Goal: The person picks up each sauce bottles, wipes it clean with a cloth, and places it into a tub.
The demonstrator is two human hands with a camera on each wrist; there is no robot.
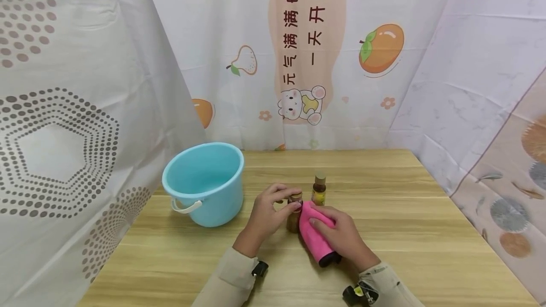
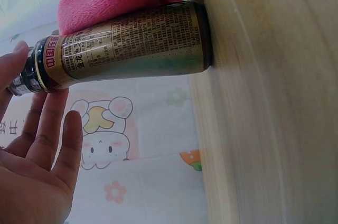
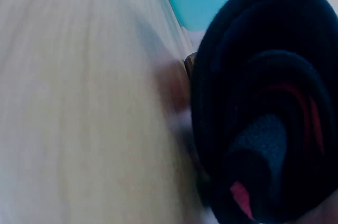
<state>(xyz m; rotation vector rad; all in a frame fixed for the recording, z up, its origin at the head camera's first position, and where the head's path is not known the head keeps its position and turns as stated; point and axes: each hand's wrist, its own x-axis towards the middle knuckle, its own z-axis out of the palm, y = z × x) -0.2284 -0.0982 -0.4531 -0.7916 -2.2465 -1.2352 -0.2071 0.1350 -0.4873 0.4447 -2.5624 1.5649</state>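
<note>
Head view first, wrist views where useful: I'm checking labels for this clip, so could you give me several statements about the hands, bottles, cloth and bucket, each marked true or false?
1. The left hand holds a bottle near its cap. True.
2. The right hand holds a pink cloth. True.
3. The second bottle lies on its side. False: the second bottle stands upright, beyond the cloth.
4. The blue bucket has a white handle. True.
5. In the head view, the blue bucket is to the right of both hands. False: the blue bucket is to their left.
</note>
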